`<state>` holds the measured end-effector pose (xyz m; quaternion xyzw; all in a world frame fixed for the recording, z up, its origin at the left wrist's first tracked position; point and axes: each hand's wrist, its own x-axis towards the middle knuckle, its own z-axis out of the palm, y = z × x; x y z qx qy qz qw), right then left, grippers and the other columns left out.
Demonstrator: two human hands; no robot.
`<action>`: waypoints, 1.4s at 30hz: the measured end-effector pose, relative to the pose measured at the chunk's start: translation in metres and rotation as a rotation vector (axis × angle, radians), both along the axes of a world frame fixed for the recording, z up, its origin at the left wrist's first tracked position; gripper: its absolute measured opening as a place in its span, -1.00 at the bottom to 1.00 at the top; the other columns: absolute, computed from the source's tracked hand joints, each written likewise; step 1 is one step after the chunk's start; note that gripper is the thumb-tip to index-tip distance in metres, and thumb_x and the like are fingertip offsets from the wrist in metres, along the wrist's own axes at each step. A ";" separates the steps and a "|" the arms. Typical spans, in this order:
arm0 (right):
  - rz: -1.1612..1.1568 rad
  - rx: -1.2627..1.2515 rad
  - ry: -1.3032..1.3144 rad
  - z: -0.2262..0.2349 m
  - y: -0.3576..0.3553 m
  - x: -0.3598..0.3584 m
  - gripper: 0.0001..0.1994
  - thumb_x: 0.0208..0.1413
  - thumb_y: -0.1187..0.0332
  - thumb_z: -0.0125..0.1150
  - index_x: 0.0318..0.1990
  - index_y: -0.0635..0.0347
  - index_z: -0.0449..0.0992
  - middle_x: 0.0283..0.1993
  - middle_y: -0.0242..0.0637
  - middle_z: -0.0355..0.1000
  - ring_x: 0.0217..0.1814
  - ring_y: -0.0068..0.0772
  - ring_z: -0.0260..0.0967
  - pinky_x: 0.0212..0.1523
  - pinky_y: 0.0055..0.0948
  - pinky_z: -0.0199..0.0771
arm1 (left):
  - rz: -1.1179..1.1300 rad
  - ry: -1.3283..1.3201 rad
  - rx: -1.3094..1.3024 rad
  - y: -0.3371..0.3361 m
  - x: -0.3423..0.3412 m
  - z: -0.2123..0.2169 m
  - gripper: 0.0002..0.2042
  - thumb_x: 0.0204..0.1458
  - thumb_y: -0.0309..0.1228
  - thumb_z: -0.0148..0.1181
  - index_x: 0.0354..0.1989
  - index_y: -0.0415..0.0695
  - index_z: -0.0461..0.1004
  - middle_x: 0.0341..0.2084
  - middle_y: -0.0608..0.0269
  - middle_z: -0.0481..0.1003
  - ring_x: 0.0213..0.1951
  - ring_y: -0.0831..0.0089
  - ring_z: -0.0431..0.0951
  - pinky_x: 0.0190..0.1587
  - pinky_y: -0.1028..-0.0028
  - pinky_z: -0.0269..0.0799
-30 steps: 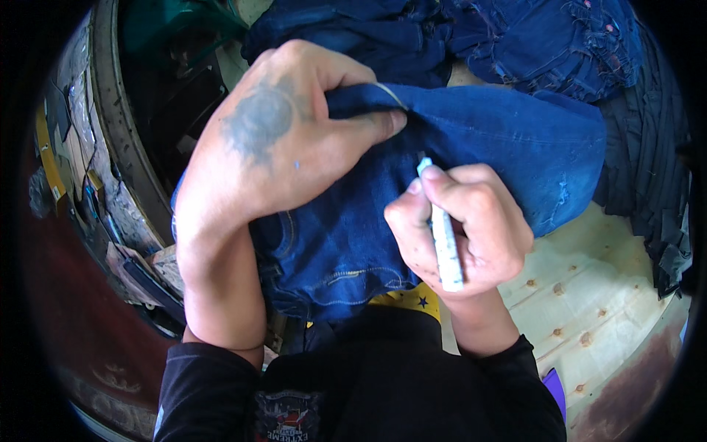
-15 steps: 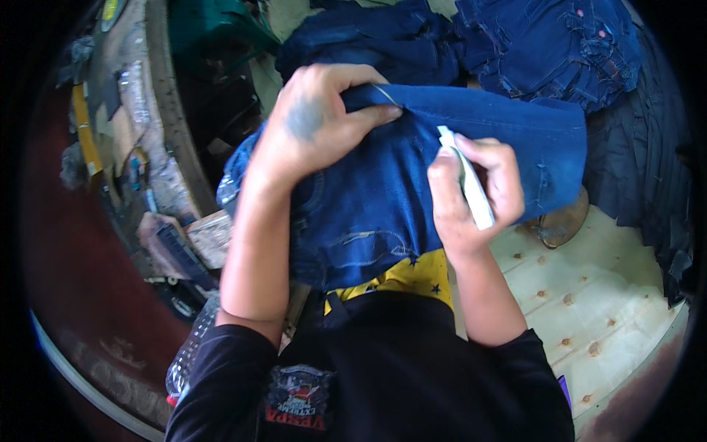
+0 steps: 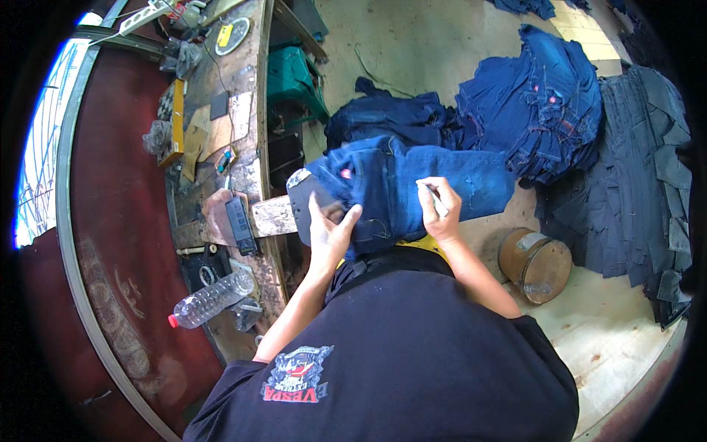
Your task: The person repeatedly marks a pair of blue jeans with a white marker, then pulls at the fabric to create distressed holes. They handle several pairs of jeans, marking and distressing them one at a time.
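A pair of blue jeans (image 3: 412, 173) lies spread across my lap, with loose thread ends on it. Its left part rests by a dark, flat board end (image 3: 302, 206). My left hand (image 3: 329, 236) is at the near left part of the denim. Its thumb and fingers are apart, slightly smeared by motion, and nothing shows between them. Over the right half of the jeans, my right hand (image 3: 444, 214) is closed round a slim white hand tool (image 3: 434, 199), shaped like thread snips. Its lower part is hidden in the fingers.
A cluttered wooden bench (image 3: 254, 118) runs along the left, with a clear plastic bottle (image 3: 213, 298) near it. A worn plank (image 3: 272, 216) juts from the bench towards the jeans. Ahead lie denim heaps (image 3: 530, 110); dark cloth stacks (image 3: 626, 169) and a round brown drum (image 3: 535, 265) are right.
My left hand has let go of the jeans' upper edge and moved down towards their near left part. The jeans lie flatter. My view has tilted up, showing more of the room.
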<state>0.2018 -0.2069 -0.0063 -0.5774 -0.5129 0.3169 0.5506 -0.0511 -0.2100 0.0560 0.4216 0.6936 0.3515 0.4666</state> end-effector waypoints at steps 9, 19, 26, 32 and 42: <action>0.040 -0.188 0.634 0.009 0.000 0.019 -0.90 0.40 0.37 0.23 -0.16 0.16 0.58 -0.44 -0.46 0.45 -0.57 -0.79 0.17 -0.58 -0.65 0.08 | -0.111 -0.939 -0.478 0.055 0.021 -0.005 -0.61 0.28 -0.32 0.35 0.22 -0.23 0.64 0.17 0.02 0.68 0.26 0.07 0.64 0.47 -0.03 0.38; 0.090 -0.179 0.858 0.006 0.002 0.027 -0.85 0.44 0.35 0.13 -0.17 0.18 0.57 -0.45 -0.38 0.45 -0.60 -0.72 0.18 -0.62 -0.63 0.11 | -0.590 -0.740 -0.695 0.083 0.002 -0.012 -0.30 0.11 -0.21 0.63 0.34 -0.31 0.48 0.28 0.06 0.59 0.25 0.24 0.61 0.39 0.08 0.51; 0.020 -0.226 0.695 0.028 -0.008 0.008 -0.92 0.35 0.39 0.25 -0.14 0.19 0.55 -0.41 -0.39 0.43 -0.56 -0.65 0.26 -0.55 -0.61 0.20 | -0.152 -1.091 -0.637 0.076 -0.018 -0.028 -0.48 0.16 -0.44 0.48 0.27 -0.38 0.51 0.16 -0.03 0.65 0.20 0.09 0.67 0.39 0.02 0.52; -0.033 -0.201 0.648 0.033 -0.028 -0.026 -0.86 0.34 0.43 0.31 -0.03 0.20 0.53 -0.36 -0.36 0.48 -0.46 -0.63 0.35 -0.47 -0.59 0.32 | -0.225 -0.877 -0.837 0.064 -0.020 -0.031 -0.48 0.25 -0.22 0.49 0.27 -0.30 0.58 0.18 0.00 0.68 0.15 0.12 0.71 0.32 0.02 0.57; 0.063 -0.214 0.161 0.074 -0.027 -0.033 -0.86 0.33 0.49 0.41 -0.03 0.30 0.63 -0.15 -0.26 0.72 -0.10 -0.52 0.66 -0.03 -0.51 0.62 | -0.386 -1.132 -0.702 0.056 -0.045 -0.003 -0.60 0.20 -0.57 0.41 0.22 -0.33 0.62 0.10 0.03 0.72 0.11 0.14 0.75 0.34 0.09 0.59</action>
